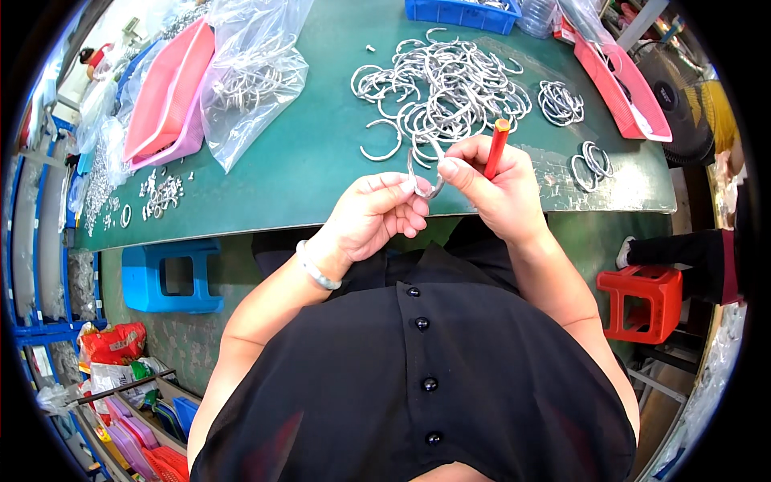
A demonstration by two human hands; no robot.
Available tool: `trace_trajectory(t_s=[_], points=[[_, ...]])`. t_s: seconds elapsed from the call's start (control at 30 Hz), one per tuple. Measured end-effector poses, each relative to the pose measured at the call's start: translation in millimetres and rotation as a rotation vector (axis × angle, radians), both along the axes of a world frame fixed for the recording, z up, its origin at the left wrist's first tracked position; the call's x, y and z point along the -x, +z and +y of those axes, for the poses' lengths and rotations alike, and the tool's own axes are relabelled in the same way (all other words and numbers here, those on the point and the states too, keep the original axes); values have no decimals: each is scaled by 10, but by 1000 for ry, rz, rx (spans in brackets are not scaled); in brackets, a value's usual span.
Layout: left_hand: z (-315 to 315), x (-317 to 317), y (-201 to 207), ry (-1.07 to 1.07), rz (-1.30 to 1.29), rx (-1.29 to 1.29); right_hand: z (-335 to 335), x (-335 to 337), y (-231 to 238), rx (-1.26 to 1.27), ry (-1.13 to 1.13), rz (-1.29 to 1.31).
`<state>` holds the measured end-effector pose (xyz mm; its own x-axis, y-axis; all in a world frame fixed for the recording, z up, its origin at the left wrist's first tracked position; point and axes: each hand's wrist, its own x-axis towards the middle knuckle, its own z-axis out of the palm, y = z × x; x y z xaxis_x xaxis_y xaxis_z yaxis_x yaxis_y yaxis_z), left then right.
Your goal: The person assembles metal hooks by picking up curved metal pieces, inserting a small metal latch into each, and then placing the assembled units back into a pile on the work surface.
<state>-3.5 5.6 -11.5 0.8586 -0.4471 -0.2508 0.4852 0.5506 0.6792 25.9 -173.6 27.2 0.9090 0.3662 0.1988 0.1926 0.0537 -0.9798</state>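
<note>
Between my two hands, just over the table's near edge, is a silvery open bangle (434, 189). My left hand (381, 207) pinches its lower side between thumb and fingers. The thumb and forefinger of my right hand (499, 186) hold the opposite side. A red marker-like pen (497, 149) with a yellowish end is also tucked in my right hand, standing up from the fist. Beyond my hands lies a big heap of similar silvery open bangles (458, 88). Two smaller piles sit to its right, a far pile (560, 104) and a near pile (593, 166).
On the green table (265, 193), a clear plastic bag (250, 80) of bangles lies beside a pink basket (170, 96) at left. Small metal parts (162, 194) are scattered near it. A blue bin (464, 14) stands at the back, another pink basket (622, 84) at right. Below are blue (170, 277) and red stools (642, 304).
</note>
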Motion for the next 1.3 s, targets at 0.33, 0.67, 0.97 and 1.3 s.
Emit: trace_trajectory(t_s=[0.33,0.67,0.97,1.3], points=[[-17,0,-16,173,-137,-205,-74,-64,-32,-10,-49,78],[-10,15,-96,522,-852,-557,-173,-58,-262,-84,38,-7],[-2,31,-128,495,-925,-528,-185,-54,-295,-17,3,-227],[-54,33,-81,525,-895,-463,-198,-56,-299,-17,9,-218]])
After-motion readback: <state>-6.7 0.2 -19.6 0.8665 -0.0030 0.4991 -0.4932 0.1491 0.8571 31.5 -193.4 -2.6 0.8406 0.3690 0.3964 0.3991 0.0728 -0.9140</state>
